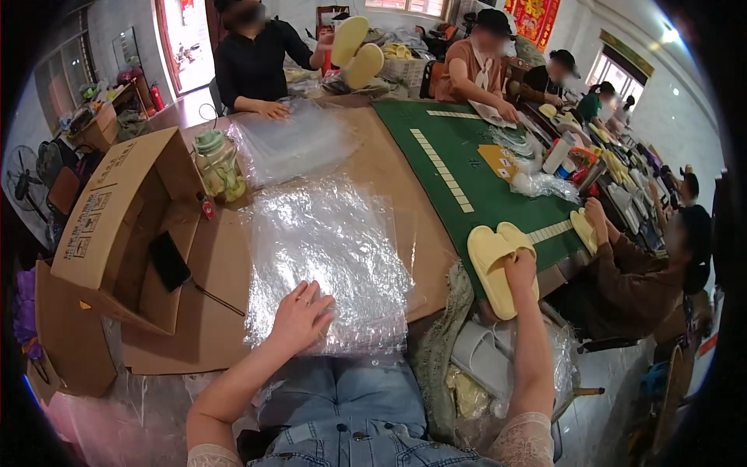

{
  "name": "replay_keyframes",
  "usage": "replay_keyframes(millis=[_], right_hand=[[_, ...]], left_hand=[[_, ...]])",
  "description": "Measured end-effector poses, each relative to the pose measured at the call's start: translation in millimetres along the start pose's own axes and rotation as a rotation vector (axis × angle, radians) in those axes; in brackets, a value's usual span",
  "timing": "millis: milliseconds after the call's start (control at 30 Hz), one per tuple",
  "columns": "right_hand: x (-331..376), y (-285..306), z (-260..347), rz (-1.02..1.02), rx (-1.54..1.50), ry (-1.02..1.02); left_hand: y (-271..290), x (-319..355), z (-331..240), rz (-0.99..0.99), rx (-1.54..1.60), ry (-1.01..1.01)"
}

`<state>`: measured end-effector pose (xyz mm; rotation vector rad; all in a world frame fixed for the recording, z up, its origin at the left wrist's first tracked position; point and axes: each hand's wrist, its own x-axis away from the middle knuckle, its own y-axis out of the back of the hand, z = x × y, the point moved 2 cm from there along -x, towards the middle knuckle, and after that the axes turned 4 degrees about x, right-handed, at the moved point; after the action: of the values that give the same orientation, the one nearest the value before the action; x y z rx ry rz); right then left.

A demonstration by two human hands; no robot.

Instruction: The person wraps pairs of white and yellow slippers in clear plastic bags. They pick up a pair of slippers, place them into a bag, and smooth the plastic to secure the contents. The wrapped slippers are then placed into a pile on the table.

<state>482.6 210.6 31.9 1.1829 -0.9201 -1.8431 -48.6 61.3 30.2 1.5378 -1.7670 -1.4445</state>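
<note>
Nearest, the wearer's denim clothing (pixel 342 405) lies below the left fingers, cut off by the lower edge. Below the right fingers, a grey slipper (pixel 478 354) sits among clear wrapping, partly hidden by that forearm; what else is in there is hard to make out.

The left hand (pixel 299 317) lies with fingers loosely spread, gripping nothing, on the near part of a stack of clear plastic bags (pixel 331 241). Glare blurs the bag edges, so single sheets cannot be counted. The right hand (pixel 520 272) is curled at the strap of a pair of yellow slippers (pixel 488 268) and has hold of them; its fingertips are hidden in the foot opening, so how tightly they close cannot be told.

Left of the left fingers stands an open cardboard box (pixel 117 198) with dark printed characters on its flap; a black phone-like object (pixel 168 261) leans at its mouth. Beyond the stack are a green-lidded jar (pixel 220 167), its contents unclear, and more clear plastic (pixel 299 144). Past the right fingers spreads a green board (pixel 436 156) bearing orange-yellow cards (pixel 496 162), their marks too small to read. Farthest, a red poster (pixel 533 23) with gold characters is cut off above.
</note>
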Motion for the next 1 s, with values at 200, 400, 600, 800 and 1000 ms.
replay_keyframes(millis=[200, 400, 600, 800, 1000], right_hand=[[18.5, -2.5, 6.1, -0.032, -0.079, 0.048], [18.5, -4.3, 8.3, -0.052, 0.012, 0.048], [21.3, 2.3, 12.9, -0.012, -0.025, -0.033], [64.4, 39.6, 94.5, -0.023, -0.245, 0.143], [106.0, 95.2, 229.8, -0.178, -0.605, 0.460]], left_hand=[[14.6, -8.6, -2.6, -0.116, 0.241, 0.119], [7.5, -11.6, 22.1, -0.190, 0.661, 0.364], [1.0, -20.0, 20.4, -0.159, 0.651, 0.334], [19.7, -37.4, 19.4, -0.341, 1.565, 0.519], [-0.1, -50.9, 17.0, -0.472, 2.525, 0.407]])
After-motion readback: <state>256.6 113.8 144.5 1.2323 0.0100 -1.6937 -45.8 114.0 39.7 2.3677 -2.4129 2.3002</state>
